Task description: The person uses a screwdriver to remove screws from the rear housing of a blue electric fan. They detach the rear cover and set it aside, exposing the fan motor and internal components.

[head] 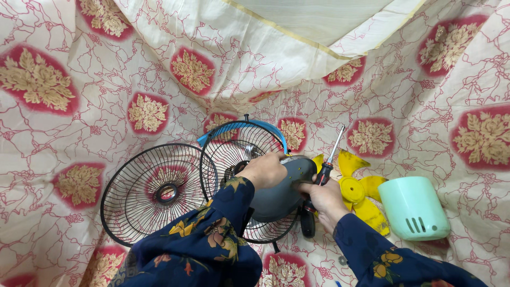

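My left hand (264, 170) grips the top of a grey fan motor housing (279, 196), which is still joined to a black wire rear guard (239, 154) with a blue rim. My right hand (325, 199) steadies the housing's right side and also holds a screwdriver (325, 172) with a black and red handle, its shaft pointing up and to the right. The hands hide the front of the motor.
A loose black wire front guard (156, 191) lies to the left. A yellow fan blade (361, 191) and a mint-green plastic motor cover (414, 208) lie to the right. A small washer (342, 260) sits near my right sleeve. Red floral cloth (79, 106) covers everything.
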